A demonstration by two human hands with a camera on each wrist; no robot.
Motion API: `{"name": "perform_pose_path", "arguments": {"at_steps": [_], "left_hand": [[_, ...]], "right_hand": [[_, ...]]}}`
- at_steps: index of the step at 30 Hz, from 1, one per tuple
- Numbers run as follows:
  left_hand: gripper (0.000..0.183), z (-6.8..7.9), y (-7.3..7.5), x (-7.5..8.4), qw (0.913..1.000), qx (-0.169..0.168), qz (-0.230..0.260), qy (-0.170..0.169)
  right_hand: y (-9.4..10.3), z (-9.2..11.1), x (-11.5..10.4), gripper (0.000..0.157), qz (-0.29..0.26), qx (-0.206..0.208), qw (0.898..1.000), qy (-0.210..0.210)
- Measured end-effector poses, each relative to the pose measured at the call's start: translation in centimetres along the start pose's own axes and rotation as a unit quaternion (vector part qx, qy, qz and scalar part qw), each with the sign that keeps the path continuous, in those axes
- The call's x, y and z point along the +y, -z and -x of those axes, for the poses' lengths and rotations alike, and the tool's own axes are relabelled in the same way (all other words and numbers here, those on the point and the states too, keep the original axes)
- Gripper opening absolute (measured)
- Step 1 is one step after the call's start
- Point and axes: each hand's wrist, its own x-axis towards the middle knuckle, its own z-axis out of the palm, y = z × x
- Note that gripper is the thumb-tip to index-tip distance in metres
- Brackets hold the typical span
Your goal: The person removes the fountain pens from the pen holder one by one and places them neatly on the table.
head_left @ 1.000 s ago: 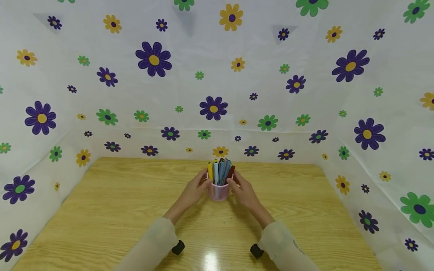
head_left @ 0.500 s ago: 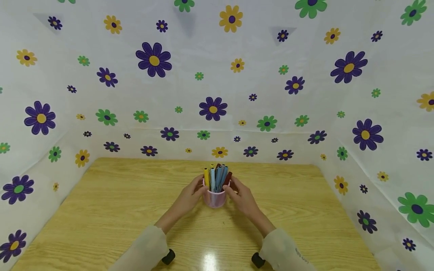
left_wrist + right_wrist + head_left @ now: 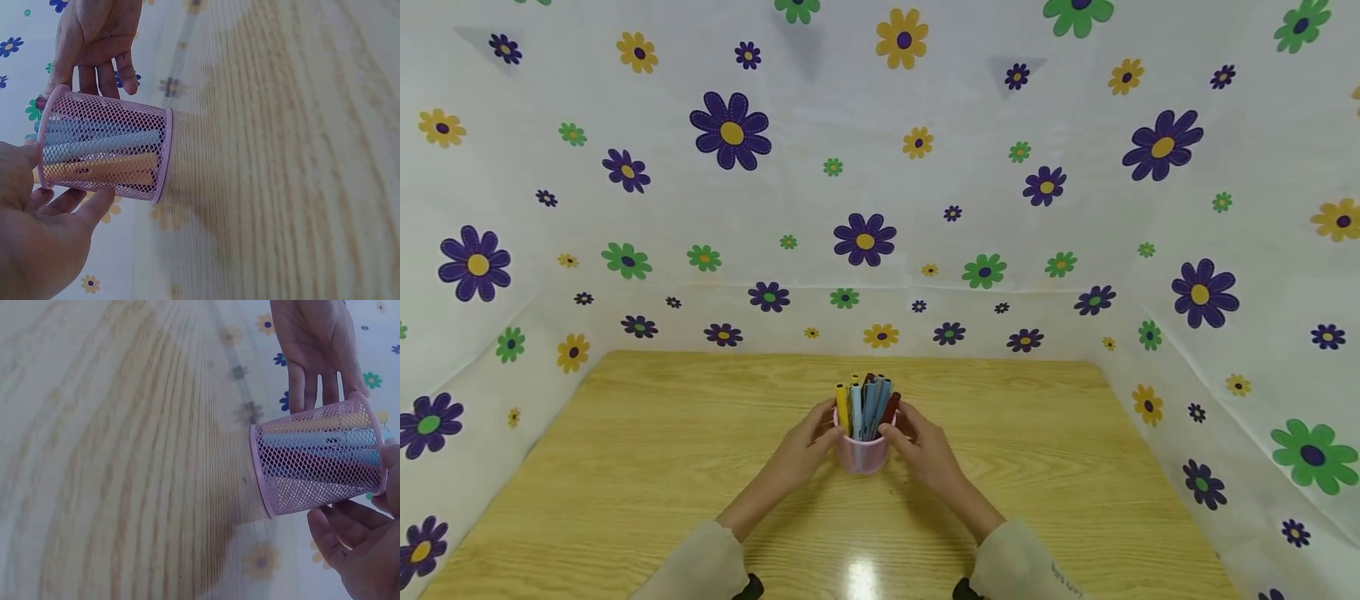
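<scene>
A pink mesh pen holder [image 3: 862, 456] stands upright between both hands, its base close over the table. Several markers poke out of its top: a yellow marker [image 3: 843, 408] on the left, light blue markers [image 3: 857, 410] in the middle and a dark red marker [image 3: 890, 409] on the right. My left hand [image 3: 805, 447] grips the holder's left side, thumb near the front rim. From the right side, my right hand [image 3: 929, 451] grips it the same way. In the left wrist view the mesh wall [image 3: 103, 115] shows the markers through it.
The wood-grain table [image 3: 662, 450] spreads around the hands. A white cloth with printed flowers [image 3: 805, 192] hangs behind the table and along both sides. Dark wrist straps [image 3: 748, 587] show at the sleeves.
Both hands have brought the pen holder nearer to the person and slightly left across the table, keeping their grip. The head view has shifted slightly.
</scene>
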Motion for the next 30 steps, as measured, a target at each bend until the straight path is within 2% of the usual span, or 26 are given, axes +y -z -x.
{"name": "perform_pose_path", "arguments": {"at_steps": [4,10,13,17,20,30], "left_hand": [[0.054,0.6,0.2,0.1,0.9999,-0.011,0.009,-0.003],[0.053,1.4,0.5,0.5,0.9999,-0.002,0.009,-0.01],[0.051,2.3,0.7,1.9,1.0,0.0,0.008,0.001],[0.052,3.1,1.1,1.8,0.9998,-0.002,0.015,0.015],[0.053,3.2,1.3,0.5,0.9997,-0.007,0.017,0.015],[0.056,4.3,2.1,0.9,0.9994,-0.018,0.01,0.029]], "right_hand": [[-0.1,0.4,-0.4,0.054,-0.002,0.002,1.0,0.007],[-0.4,0.8,-1.0,0.05,-0.013,-0.003,1.0,0.024],[-0.7,1.1,-1.2,0.05,-0.01,-0.01,1.0,0.02],[-1.3,1.6,-1.4,0.049,-0.011,-0.02,1.0,0.015],[-1.5,1.8,-1.6,0.049,-0.018,-0.025,0.999,0.011],[-2.2,2.3,-2.2,0.045,-0.041,-0.033,0.999,0.008]]}}
